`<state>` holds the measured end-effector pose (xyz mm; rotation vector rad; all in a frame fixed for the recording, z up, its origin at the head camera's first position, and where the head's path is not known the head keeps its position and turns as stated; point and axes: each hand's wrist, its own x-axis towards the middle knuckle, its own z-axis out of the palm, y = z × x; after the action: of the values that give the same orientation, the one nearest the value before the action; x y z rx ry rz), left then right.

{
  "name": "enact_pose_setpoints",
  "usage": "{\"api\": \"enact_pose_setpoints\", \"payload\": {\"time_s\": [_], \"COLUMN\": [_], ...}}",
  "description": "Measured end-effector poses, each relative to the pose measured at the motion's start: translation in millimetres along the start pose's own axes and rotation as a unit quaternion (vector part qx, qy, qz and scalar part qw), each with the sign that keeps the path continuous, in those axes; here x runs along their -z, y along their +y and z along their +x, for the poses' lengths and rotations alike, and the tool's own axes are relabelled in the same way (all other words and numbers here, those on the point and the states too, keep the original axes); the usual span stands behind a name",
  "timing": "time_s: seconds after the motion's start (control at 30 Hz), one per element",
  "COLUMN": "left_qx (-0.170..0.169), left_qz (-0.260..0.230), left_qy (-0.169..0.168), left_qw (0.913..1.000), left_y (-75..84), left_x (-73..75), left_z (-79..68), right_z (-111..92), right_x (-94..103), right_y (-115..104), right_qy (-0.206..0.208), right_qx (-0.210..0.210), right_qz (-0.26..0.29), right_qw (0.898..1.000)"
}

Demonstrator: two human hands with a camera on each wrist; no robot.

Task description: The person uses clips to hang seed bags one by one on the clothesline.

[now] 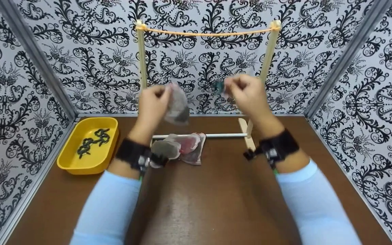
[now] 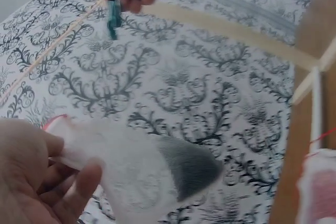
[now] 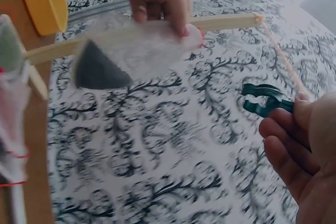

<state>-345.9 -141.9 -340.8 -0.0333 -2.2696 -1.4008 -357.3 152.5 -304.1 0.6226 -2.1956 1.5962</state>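
My left hand (image 1: 152,103) pinches the top edge of a sheer white pouch (image 1: 177,105). The pouch has a red trim, and something dark grey shows through its lower end (image 2: 191,169). Across from it, my right hand (image 1: 248,92) holds a green clothespin (image 3: 265,100) by its handle end, with the jaws pointing away from the fingers. Both hands are raised below an orange cord (image 1: 209,34) strung between two wooden posts. Several similar pouches (image 1: 191,154) lie overlapping on the table near the white rod (image 1: 226,135) at the stand's base.
On the left of the brown table (image 1: 199,204) stands a yellow tray (image 1: 65,163) with several dark green clothespins (image 1: 84,147) in it. Wooden posts (image 1: 269,56) rise at either side of the stand, and a wooden foot (image 1: 249,143) juts forward at right. Patterned walls enclose the table.
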Motion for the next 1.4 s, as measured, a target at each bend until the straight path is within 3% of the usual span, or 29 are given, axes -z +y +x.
{"api": "enact_pose_setpoints", "payload": {"time_s": [0.23, 0.4, 0.53, 0.67, 0.83, 0.93, 1.07, 1.2, 1.4], "left_qx": [0.032, 0.024, 0.018, 0.005, 0.015, 0.016, 0.016, 0.024, 0.033], "left_qz": [-0.075, -0.048, -0.031, -0.027, -0.034, -0.049, -0.050, -0.044, -0.059], "left_qy": [0.020, 0.023, 0.024, 0.024, 0.016, 0.009, -0.002, -0.013, -0.019], "left_qw": [0.9965, 0.9983, 0.9991, 0.9993, 0.9992, 0.9986, 0.9986, 0.9987, 0.9976], "left_y": [58.6, 84.4, 94.2, 101.2, 108.4, 106.0, 97.4, 88.2, 71.3], "left_x": [21.2, 23.8, 18.0, 15.2, 17.2, 17.7, 17.4, 18.6, 21.0], "left_z": [47.3, 64.0, 71.4, 73.6, 72.3, 71.7, 70.0, 65.1, 50.5], "right_z": [68, 107, 122, 128, 129, 127, 123, 113, 88], "right_x": [-7.5, -19.9, -32.2, -45.9, -59.6, -63.1, -61.5, -56.0, -39.3], "right_y": [-67, -93, -102, -110, -118, -121, -118, -113, -102], "right_qy": [0.032, 0.059, 0.051, 0.026, -0.020, -0.065, -0.113, -0.124, -0.098], "right_qx": [0.015, 0.017, 0.015, 0.010, -0.023, -0.063, -0.084, -0.064, -0.010], "right_qz": [-0.039, -0.051, -0.067, -0.096, -0.130, -0.149, -0.180, -0.190, -0.146], "right_qw": [0.999, 0.997, 0.996, 0.995, 0.991, 0.985, 0.973, 0.972, 0.984]}}
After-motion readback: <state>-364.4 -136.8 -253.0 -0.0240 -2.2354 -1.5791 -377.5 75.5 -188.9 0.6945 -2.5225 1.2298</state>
